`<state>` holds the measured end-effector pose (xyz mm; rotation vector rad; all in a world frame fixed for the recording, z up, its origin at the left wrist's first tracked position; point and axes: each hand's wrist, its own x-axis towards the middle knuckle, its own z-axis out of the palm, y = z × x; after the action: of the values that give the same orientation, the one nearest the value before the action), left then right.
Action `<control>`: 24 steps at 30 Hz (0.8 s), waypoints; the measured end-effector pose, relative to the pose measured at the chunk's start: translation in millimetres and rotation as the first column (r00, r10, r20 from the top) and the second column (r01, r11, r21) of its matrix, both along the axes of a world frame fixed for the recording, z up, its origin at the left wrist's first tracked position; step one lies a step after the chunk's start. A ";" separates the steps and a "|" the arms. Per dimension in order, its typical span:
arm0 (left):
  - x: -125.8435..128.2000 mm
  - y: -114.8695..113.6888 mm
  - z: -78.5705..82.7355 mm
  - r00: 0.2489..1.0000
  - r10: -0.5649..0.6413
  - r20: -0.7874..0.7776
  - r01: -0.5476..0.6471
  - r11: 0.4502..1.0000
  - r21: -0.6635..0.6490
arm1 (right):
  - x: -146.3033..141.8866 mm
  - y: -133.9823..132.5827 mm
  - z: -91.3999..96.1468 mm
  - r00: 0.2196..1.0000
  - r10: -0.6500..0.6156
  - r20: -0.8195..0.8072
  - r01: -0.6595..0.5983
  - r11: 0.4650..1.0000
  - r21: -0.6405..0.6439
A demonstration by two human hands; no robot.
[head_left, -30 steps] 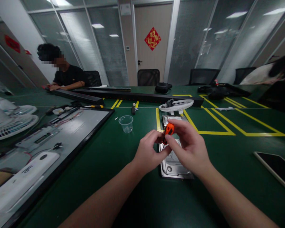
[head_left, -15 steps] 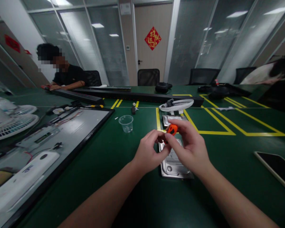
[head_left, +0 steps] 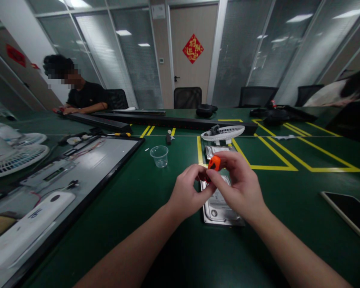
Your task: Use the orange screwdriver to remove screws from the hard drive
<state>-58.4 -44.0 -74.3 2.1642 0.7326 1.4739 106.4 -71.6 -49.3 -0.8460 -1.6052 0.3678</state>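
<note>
Over a silver hard drive (head_left: 223,214) lying flat on the green table, my two hands meet at a short orange and black screwdriver (head_left: 215,163). My right hand (head_left: 243,186) is closed, with thumb and fingers pinching the orange handle. My left hand (head_left: 189,190) is closed too, its fingertips pressed together around the lower part of the tool, where a bit of red shows. The screwdriver's tip is hidden behind my fingers. Just beyond lies a second hard drive (head_left: 211,152), partly covered by my right hand.
A clear plastic cup (head_left: 159,156) stands left of the drives. On the left lies a large opened panel (head_left: 108,156) with a white case (head_left: 33,228) on it. A white fan grille (head_left: 223,133) sits behind; a phone (head_left: 351,212) lies right. A person (head_left: 87,94) sits across.
The screwdriver's orange handle has turned and shifted slightly left between my right fingers. My left hand stays almost where it was. The person at the far left has moved their head a little left.
</note>
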 end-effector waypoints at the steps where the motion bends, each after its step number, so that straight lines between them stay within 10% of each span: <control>1: 0.0 0.0 0.4 1.000 0.004 -0.001 -0.004 1.000 0.002 | -0.2 0.1 0.0 1.000 -0.009 -0.001 0.009 1.000 0.002; 24: -1.3 -1.3 5.0 0.999 0.008 -0.043 -0.006 0.999 0.035 | 2.1 -5.3 1.4 0.998 0.055 0.044 -0.054 0.998 -0.030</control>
<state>-59.7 -45.3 -69.3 2.2275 0.7349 1.4580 108.6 -76.9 -48.0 -0.8386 -1.6706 0.4141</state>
